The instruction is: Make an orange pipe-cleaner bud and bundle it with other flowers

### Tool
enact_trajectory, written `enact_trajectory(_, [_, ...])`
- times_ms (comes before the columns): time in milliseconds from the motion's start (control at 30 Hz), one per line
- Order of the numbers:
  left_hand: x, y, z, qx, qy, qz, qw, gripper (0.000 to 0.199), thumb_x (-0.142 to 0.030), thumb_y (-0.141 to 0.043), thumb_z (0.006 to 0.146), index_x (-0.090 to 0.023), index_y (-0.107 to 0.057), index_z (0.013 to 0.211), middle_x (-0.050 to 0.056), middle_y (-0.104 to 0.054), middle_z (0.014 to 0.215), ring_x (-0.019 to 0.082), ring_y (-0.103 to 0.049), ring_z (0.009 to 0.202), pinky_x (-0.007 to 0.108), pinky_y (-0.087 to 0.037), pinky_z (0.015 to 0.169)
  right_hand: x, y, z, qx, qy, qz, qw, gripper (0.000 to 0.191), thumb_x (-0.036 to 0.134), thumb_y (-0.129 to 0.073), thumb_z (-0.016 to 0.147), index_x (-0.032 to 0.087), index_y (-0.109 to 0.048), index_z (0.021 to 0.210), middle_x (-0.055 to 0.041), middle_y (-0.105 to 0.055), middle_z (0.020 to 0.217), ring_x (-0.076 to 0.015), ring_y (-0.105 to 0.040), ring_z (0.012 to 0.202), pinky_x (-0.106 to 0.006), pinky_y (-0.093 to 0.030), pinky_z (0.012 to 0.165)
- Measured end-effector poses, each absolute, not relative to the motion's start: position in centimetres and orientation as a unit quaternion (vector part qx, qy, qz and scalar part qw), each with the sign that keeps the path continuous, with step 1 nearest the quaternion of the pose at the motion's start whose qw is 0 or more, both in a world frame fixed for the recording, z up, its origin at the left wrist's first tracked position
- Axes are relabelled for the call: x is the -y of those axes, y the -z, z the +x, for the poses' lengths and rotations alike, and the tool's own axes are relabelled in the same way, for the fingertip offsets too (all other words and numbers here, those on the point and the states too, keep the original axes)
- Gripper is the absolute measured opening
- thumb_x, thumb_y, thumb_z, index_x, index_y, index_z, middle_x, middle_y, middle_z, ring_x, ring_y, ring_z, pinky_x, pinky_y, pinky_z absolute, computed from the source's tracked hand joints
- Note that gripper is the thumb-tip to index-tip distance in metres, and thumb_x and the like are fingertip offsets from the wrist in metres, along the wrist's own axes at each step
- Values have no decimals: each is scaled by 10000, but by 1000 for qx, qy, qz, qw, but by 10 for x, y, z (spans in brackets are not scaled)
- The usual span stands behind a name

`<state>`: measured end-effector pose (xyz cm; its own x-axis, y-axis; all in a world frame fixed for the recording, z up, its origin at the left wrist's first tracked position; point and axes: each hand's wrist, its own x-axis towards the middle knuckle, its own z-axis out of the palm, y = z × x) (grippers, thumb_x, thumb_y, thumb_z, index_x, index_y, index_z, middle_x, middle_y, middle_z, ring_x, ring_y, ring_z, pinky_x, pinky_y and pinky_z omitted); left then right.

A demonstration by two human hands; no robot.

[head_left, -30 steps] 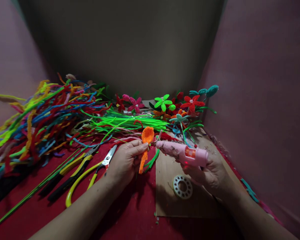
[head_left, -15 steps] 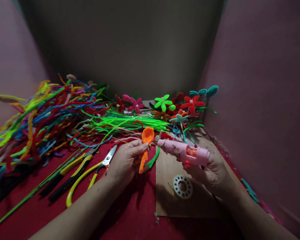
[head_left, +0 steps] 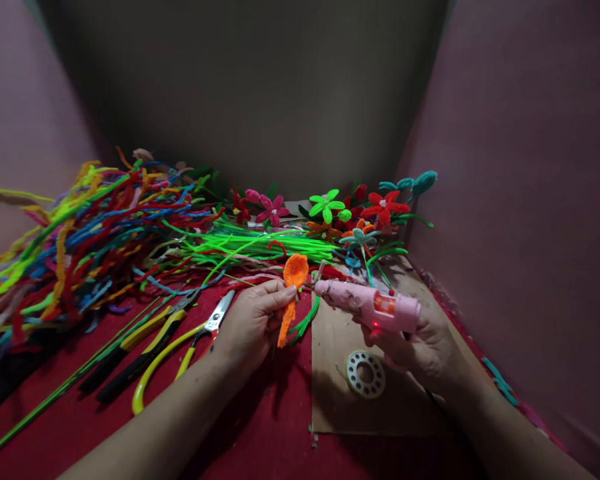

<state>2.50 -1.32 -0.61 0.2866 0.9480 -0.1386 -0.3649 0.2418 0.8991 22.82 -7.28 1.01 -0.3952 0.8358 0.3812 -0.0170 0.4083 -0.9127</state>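
Note:
Between thumb and fingers, my left hand (head_left: 260, 310) pinches an orange pipe-cleaner piece (head_left: 295, 271), rounded like a petal on top with a tail hanging below. A green pipe-cleaner strand (head_left: 307, 319) curves out just beside it. My right hand (head_left: 415, 350) is wrapped round the handle of a pink hot glue gun (head_left: 355, 300) with a glowing red light. The gun points left, its nozzle at the orange piece close to my left thumb; whether they touch I cannot tell.
Left lies a heap of coloured pipe cleaners (head_left: 105, 247). Pliers (head_left: 155, 343) and yellow-handled scissors (head_left: 200, 340) rest on the red cloth (head_left: 250, 427). A white ring-shaped spool (head_left: 365, 375) sits on a brown board (head_left: 330, 400). Pipe-cleaner flowers (head_left: 327, 205) and green stems (head_left: 265, 245) line the back.
The glue gun has tilted very slightly in my right hand, and the fingers under it have shifted a little. My left hand and the orange piece stay in place.

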Motion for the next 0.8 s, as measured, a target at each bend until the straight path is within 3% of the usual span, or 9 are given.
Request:
enact_trajectory(167, [12,9,24,-375,-468,405,690,152,-241,-698,670,-131,-642,758,-38,-532,559,32,-415,426,148,-298,409,72,-8,227,698,-471,-282,460,408,313,-518,860,238,-510,1261,-43,-477,1353,-252,-395,1276,-438,-270,1097])
enact_trajectory(400, [15,6,25,-374,-470,398,693,150,-231,-699,644,-122,-633,722,-17,-554,592,51,-462,464,161,-341,446,73,-9,228,704,-445,-300,465,411,310,-507,865,243,-500,1270,-43,-469,1360,-252,-388,1280,-439,-282,1091])
enact_trajectory(633, [17,5,25,-392,-462,404,685,162,-249,-694,640,-131,-583,634,-63,-412,472,27,-313,372,156,-209,364,73,-10,230,707,-424,-318,468,396,312,-498,870,258,-506,1262,-36,-457,1370,-236,-394,1277,-411,-330,1067])
enact_trajectory(800, [14,7,25,-377,-468,407,688,136,-235,-684,662,-126,-610,694,-33,-500,549,39,-398,421,158,-280,400,73,-9,229,706,-436,-309,466,417,341,-506,862,253,-499,1270,-40,-461,1367,-240,-389,1281,-419,-300,1089])
